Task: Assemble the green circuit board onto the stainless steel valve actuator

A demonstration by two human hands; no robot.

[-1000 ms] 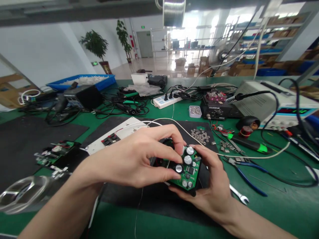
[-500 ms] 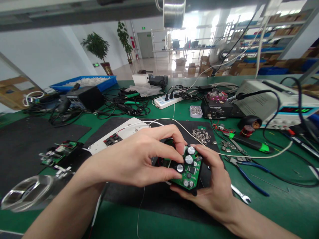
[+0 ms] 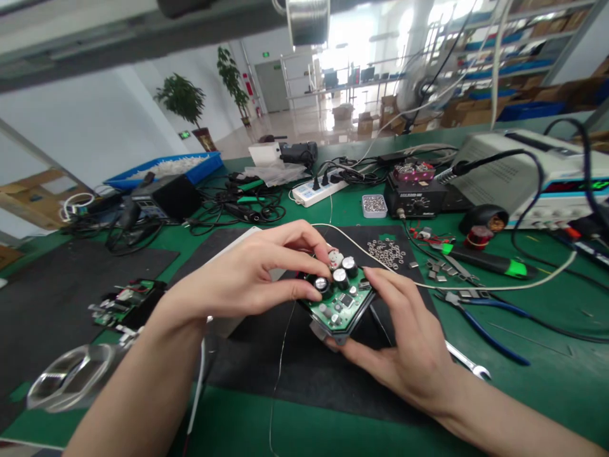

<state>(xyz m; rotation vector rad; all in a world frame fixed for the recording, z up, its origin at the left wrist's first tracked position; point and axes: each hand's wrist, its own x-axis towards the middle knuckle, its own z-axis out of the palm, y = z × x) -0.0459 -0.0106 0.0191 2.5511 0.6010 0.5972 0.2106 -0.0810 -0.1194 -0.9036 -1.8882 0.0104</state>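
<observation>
Hands are shown at the middle of the head view, both of them in use: by the right hand (image 3: 413, 343) a green circuit board (image 3: 349, 311) is held, gripped at its right edge and from below, while by the left hand (image 3: 257, 273) a dark capacitor (image 3: 322, 285) at the board's left side is pinched narrowly between thumb and finger. The board is tilted and carried over a black mat (image 3: 328, 381) (a dark rim can be seen along its near edges), and two more silver-topped capacitors are mounted on it. The mat is spread on a green worktop (image 3: 238, 419). Beyond the right hand, small nuts (image 3: 385, 254) are scattered, and near them a small tray (image 3: 374, 206) is filled with metal pieces. To the right, blue-handled pliers (image 3: 495, 333) are laid, with a wrench (image 3: 469, 360) partly hidden by the right hand. At the left, beyond the left forearm, another board assembly (image 3: 126, 301) is placed on dark matting, with a clear plastic ring (image 3: 73, 377) positioned nearer. Farther back, plugs are fitted into a white power strip (image 3: 307, 193).
</observation>
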